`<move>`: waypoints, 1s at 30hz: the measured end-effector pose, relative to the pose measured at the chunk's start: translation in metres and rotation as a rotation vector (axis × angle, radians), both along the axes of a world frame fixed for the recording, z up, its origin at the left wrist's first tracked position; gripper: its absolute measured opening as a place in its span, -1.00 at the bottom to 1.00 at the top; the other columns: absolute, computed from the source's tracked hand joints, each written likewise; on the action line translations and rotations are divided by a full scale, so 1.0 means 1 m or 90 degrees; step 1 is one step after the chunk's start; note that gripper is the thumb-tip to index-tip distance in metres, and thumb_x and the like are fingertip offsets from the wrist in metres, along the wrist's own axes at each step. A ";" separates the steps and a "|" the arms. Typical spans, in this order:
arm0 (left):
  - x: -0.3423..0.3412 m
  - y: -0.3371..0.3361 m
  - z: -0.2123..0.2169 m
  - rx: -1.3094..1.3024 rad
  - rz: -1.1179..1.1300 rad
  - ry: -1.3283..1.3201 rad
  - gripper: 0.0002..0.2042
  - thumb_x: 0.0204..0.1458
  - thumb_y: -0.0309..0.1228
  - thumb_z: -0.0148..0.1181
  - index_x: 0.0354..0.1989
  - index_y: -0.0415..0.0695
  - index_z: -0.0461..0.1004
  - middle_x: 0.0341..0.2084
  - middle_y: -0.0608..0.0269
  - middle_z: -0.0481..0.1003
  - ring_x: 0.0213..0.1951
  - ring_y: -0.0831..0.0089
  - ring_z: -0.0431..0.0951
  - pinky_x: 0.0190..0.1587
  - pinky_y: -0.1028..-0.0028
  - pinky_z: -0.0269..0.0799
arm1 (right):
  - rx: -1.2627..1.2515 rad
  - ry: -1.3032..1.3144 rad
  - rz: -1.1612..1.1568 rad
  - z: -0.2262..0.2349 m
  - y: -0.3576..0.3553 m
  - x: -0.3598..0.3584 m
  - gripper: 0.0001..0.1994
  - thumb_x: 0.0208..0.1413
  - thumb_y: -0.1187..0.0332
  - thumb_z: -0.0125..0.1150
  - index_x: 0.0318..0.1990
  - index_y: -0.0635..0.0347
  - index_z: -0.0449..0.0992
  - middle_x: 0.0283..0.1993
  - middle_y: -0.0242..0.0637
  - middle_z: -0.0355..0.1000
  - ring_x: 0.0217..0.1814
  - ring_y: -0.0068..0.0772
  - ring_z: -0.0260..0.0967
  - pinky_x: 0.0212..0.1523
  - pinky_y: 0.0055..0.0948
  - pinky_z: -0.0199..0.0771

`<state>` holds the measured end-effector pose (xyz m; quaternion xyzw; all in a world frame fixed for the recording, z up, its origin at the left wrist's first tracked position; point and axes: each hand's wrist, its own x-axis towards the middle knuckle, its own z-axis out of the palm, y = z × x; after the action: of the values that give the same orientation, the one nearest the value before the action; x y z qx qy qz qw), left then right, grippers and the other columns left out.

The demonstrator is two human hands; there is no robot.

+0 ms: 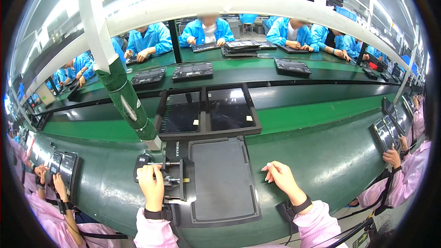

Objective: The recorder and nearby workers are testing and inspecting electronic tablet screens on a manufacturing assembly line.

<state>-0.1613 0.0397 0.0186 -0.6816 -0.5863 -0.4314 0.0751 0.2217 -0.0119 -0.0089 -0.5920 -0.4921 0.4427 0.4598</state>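
Note:
In front of me lies a black fixture with a flat grey rectangular pad [223, 179], its raised rim bare of any panel. On its left side is a metal clamp mechanism [173, 180] with rods and a small brass-coloured piece. My left hand [150, 186] is closed around the black handle [143, 160] at the clamp's left end; the fingertips are partly hidden. To the right of the pad, my right hand [284, 179] hovers over the green bench, fingers loosely bent and apart, with nothing visible in them. Both wrists wear black bands.
Beyond the fixture, a black tray [209, 132] holds two dark glass panels [229, 109]. A post wrapped in green [126, 101] rises just left of it. Framed units [193, 70] sit on the far belt. Co-workers in blue and pink sit around, handling similar units.

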 end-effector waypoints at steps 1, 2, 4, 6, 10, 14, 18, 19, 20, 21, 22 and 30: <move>0.000 0.000 0.000 -0.002 0.000 -0.001 -0.91 0.04 -0.56 0.05 -0.41 -0.20 0.50 -0.46 0.18 0.45 -0.33 0.21 0.35 -0.25 0.29 0.26 | -0.010 -0.005 -0.003 0.000 0.000 0.000 -0.71 0.31 0.27 -0.05 -0.29 0.27 0.53 -0.58 -0.41 0.42 -0.56 -0.68 0.31 -0.48 -0.63 0.36; 0.000 0.000 0.001 -0.001 -0.001 -0.001 -0.91 0.04 -0.56 0.05 -0.41 -0.20 0.50 -0.46 0.18 0.45 -0.33 0.21 0.35 -0.25 0.29 0.26 | -0.003 -0.001 0.000 0.000 0.000 0.000 -0.71 0.31 0.27 -0.05 -0.29 0.27 0.53 -0.58 -0.41 0.42 -0.56 -0.68 0.31 -0.48 -0.63 0.36; 0.001 0.000 0.001 0.002 -0.002 0.001 -0.91 0.04 -0.56 0.05 -0.41 -0.20 0.50 -0.46 0.18 0.45 -0.33 0.20 0.35 -0.24 0.29 0.26 | -0.005 -0.007 0.002 0.001 0.000 0.001 -0.71 0.31 0.27 -0.05 -0.29 0.27 0.53 -0.58 -0.41 0.42 -0.56 -0.68 0.31 -0.48 -0.63 0.36; 0.001 -0.001 0.002 0.004 -0.001 0.003 -0.91 0.04 -0.56 0.05 -0.41 -0.20 0.50 -0.46 0.18 0.45 -0.33 0.20 0.35 -0.24 0.29 0.26 | -0.006 -0.009 0.001 0.001 -0.001 0.001 -0.71 0.31 0.27 -0.05 -0.29 0.27 0.54 -0.58 -0.41 0.42 -0.55 -0.67 0.32 -0.48 -0.63 0.36; 0.001 -0.001 0.002 -0.002 -0.004 -0.006 -0.91 0.04 -0.56 0.05 -0.41 -0.20 0.50 -0.46 0.18 0.45 -0.33 0.20 0.36 -0.24 0.29 0.26 | -0.013 -0.016 -0.001 0.000 -0.001 0.001 -0.71 0.31 0.27 -0.05 -0.28 0.27 0.54 -0.58 -0.41 0.42 -0.55 -0.67 0.32 -0.47 -0.63 0.37; 0.000 -0.001 0.000 -0.004 0.006 0.000 -0.91 0.03 -0.57 0.05 -0.42 -0.20 0.50 -0.47 0.17 0.45 -0.33 0.19 0.36 -0.24 0.28 0.27 | -0.003 -0.006 0.005 0.001 0.000 0.001 -0.72 0.31 0.28 -0.05 -0.28 0.29 0.53 -0.58 -0.40 0.42 -0.55 -0.67 0.32 -0.48 -0.63 0.37; -0.001 0.001 -0.001 0.012 0.007 0.009 -0.91 0.03 -0.57 0.05 -0.44 -0.20 0.50 -0.47 0.15 0.45 -0.33 0.17 0.38 -0.23 0.27 0.27 | -0.003 0.010 0.005 0.000 -0.001 0.000 -0.73 0.30 0.30 -0.04 -0.28 0.30 0.53 -0.56 -0.38 0.43 -0.53 -0.67 0.32 -0.47 -0.62 0.36; -0.001 0.001 -0.002 0.005 0.008 0.004 -0.91 0.04 -0.56 0.05 -0.44 -0.20 0.49 -0.47 0.13 0.45 -0.32 0.14 0.37 -0.23 0.25 0.27 | -0.005 0.008 -0.004 0.000 -0.001 0.000 -0.74 0.30 0.30 -0.03 -0.28 0.30 0.52 -0.55 -0.38 0.43 -0.53 -0.67 0.33 -0.46 -0.62 0.36; -0.001 0.001 -0.002 0.000 0.008 0.009 -0.90 0.05 -0.56 0.03 -0.44 -0.21 0.49 -0.47 0.12 0.45 -0.33 0.13 0.36 -0.23 0.24 0.26 | 0.016 0.005 -0.015 0.001 -0.001 0.002 -0.74 0.29 0.31 -0.03 -0.28 0.30 0.52 -0.55 -0.38 0.43 -0.52 -0.67 0.33 -0.46 -0.62 0.36; -0.001 0.001 -0.002 0.003 0.003 0.012 -0.89 0.06 -0.55 0.02 -0.44 -0.21 0.48 -0.46 0.11 0.45 -0.33 0.12 0.36 -0.22 0.23 0.25 | 0.036 -0.005 -0.032 0.003 -0.001 0.005 -0.75 0.29 0.31 -0.03 -0.28 0.30 0.52 -0.54 -0.39 0.44 -0.51 -0.67 0.33 -0.45 -0.62 0.36; -0.002 0.001 -0.002 0.005 -0.004 0.008 -0.88 0.07 -0.54 0.01 -0.44 -0.21 0.48 -0.46 0.11 0.45 -0.33 0.12 0.35 -0.22 0.23 0.25 | 0.040 -0.020 -0.045 0.005 -0.002 0.009 -0.75 0.29 0.31 -0.02 -0.27 0.30 0.52 -0.54 -0.39 0.44 -0.51 -0.67 0.34 -0.45 -0.62 0.35; -0.003 0.002 -0.006 -0.035 -0.001 -0.030 -0.87 0.11 -0.55 -0.05 -0.40 -0.27 0.45 -0.43 0.11 0.44 -0.29 0.16 0.33 -0.18 0.26 0.25 | 0.287 -0.527 -0.379 0.032 -0.024 0.083 -0.83 0.09 0.36 0.16 -0.20 0.21 0.52 -0.24 -0.14 0.46 -0.12 -0.12 0.38 -0.03 -0.27 0.35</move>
<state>-0.1638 0.0414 0.0126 -0.6736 -0.5990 -0.4310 0.0418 0.3048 -0.0362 0.0230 -0.7169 -0.5258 -0.0920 0.4486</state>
